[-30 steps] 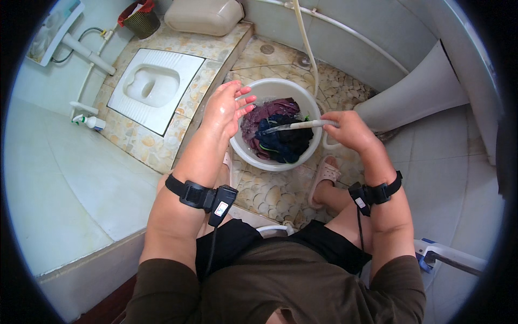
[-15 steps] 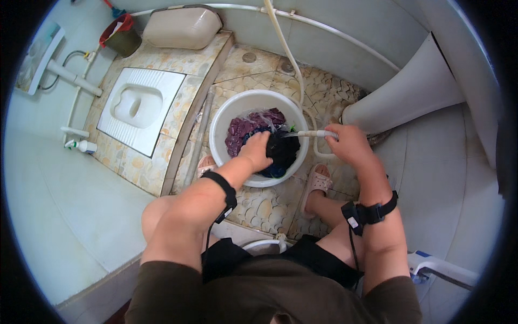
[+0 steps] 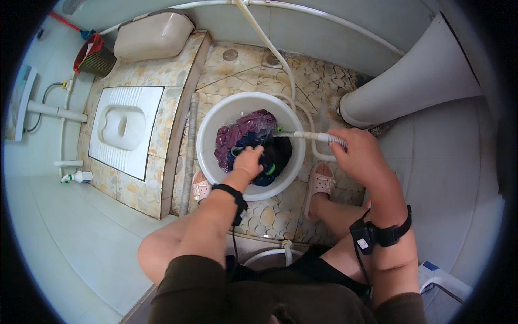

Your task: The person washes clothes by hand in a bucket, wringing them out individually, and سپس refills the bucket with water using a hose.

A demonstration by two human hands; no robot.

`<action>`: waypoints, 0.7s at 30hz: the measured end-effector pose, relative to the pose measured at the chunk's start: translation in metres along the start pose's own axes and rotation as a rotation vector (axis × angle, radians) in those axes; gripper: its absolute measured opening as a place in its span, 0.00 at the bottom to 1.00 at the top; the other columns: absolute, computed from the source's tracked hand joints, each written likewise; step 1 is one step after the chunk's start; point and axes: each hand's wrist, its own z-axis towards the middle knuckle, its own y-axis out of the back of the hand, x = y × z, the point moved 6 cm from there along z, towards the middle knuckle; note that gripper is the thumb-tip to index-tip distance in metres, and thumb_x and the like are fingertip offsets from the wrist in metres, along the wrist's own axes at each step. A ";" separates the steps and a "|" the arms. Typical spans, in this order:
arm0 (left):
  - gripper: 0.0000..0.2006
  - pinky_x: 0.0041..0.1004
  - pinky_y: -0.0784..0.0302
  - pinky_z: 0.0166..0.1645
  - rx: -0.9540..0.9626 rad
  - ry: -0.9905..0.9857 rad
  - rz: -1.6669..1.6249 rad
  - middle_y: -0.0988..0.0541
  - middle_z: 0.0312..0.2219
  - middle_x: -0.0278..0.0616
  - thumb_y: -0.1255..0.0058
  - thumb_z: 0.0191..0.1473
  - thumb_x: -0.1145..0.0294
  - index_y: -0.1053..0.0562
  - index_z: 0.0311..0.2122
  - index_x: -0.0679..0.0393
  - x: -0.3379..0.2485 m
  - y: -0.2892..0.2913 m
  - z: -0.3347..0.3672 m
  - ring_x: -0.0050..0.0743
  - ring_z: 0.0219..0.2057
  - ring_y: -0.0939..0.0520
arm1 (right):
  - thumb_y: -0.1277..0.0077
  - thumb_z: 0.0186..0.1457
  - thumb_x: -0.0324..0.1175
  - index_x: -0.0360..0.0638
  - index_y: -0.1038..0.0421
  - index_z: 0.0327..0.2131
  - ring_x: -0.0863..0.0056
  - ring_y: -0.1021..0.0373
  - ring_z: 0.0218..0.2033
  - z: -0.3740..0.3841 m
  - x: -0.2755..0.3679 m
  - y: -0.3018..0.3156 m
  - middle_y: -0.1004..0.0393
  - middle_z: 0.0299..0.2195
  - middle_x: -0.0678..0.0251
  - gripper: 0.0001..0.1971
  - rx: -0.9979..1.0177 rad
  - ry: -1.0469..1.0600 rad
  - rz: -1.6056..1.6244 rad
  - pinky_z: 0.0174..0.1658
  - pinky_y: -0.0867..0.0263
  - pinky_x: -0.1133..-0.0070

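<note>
A white round basin (image 3: 211, 125) stands on the pebble-tiled floor and holds wet clothes (image 3: 243, 134), purple, dark blue and black. My left hand (image 3: 249, 162) reaches down into the basin and presses on the dark cloth, fingers closed into it. My right hand (image 3: 357, 152) grips a white hose (image 3: 308, 135) at the basin's right rim, and its nozzle points into the basin at the clothes. Both wrists wear black bands with small devices.
A squat toilet pan (image 3: 123, 127) sits in a raised tiled step at left, with a cistern (image 3: 152, 34) behind. A white pedestal (image 3: 415, 81) rises at right. My feet in pink slippers (image 3: 320, 182) flank the basin. A small bottle (image 3: 80, 176) lies at far left.
My left hand went from held open above the basin down into the clothes. The view shifted closer over the basin. My right hand kept the hose.
</note>
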 end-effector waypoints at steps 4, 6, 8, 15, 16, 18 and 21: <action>0.21 0.34 0.34 0.39 -0.239 -0.011 -0.180 0.31 0.29 0.50 0.48 0.28 0.69 0.35 0.35 0.54 0.014 0.075 -0.009 0.48 0.35 0.30 | 0.57 0.43 0.33 0.44 0.32 0.31 0.59 0.35 0.26 -0.001 0.005 0.004 0.32 0.22 0.56 0.10 -0.001 0.014 -0.024 0.30 0.39 0.69; 0.21 0.32 0.34 0.39 -0.295 -0.049 -0.275 0.29 0.28 0.50 0.48 0.28 0.68 0.35 0.35 0.55 0.014 0.094 -0.009 0.46 0.34 0.29 | 0.57 0.43 0.33 0.44 0.31 0.31 0.59 0.35 0.27 -0.002 0.007 0.003 0.31 0.23 0.56 0.10 0.011 0.022 -0.010 0.31 0.39 0.69; 0.21 0.30 0.33 0.38 -0.298 -0.016 -0.348 0.29 0.28 0.50 0.48 0.28 0.69 0.35 0.35 0.56 0.003 0.118 -0.018 0.45 0.33 0.28 | 0.57 0.42 0.33 0.44 0.31 0.30 0.59 0.35 0.27 -0.004 0.010 0.005 0.31 0.23 0.56 0.09 0.005 0.011 -0.018 0.31 0.39 0.69; 0.27 0.29 0.32 0.39 -0.293 0.205 -0.137 0.28 0.26 0.52 0.46 0.29 0.69 0.38 0.40 0.60 0.092 0.096 -0.018 0.43 0.32 0.26 | 0.56 0.41 0.33 0.43 0.30 0.27 0.58 0.35 0.25 -0.007 0.017 0.007 0.31 0.21 0.56 0.09 0.048 0.069 0.065 0.30 0.39 0.69; 0.29 0.31 0.34 0.42 -0.140 0.345 -0.052 0.33 0.38 0.55 0.47 0.31 0.67 0.40 0.45 0.58 0.098 0.074 -0.021 0.51 0.37 0.30 | 0.56 0.41 0.33 0.43 0.30 0.27 0.58 0.35 0.25 -0.006 0.016 0.005 0.31 0.21 0.56 0.09 0.052 0.067 0.060 0.30 0.39 0.69; 0.35 0.39 0.41 0.48 -0.080 0.482 0.122 0.49 0.50 0.53 0.48 0.32 0.68 0.46 0.50 0.53 0.083 0.051 -0.032 0.52 0.49 0.43 | 0.56 0.41 0.33 0.43 0.30 0.28 0.58 0.35 0.25 -0.005 0.013 0.001 0.31 0.20 0.56 0.09 0.057 0.054 0.077 0.29 0.39 0.69; 0.40 0.48 0.56 0.53 -0.341 0.124 0.452 0.53 0.52 0.49 0.49 0.30 0.72 0.51 0.53 0.50 0.046 0.038 -0.037 0.46 0.55 0.55 | 0.56 0.40 0.32 0.43 0.30 0.29 0.58 0.35 0.24 -0.005 0.021 0.002 0.31 0.20 0.56 0.10 0.096 0.045 0.118 0.30 0.39 0.69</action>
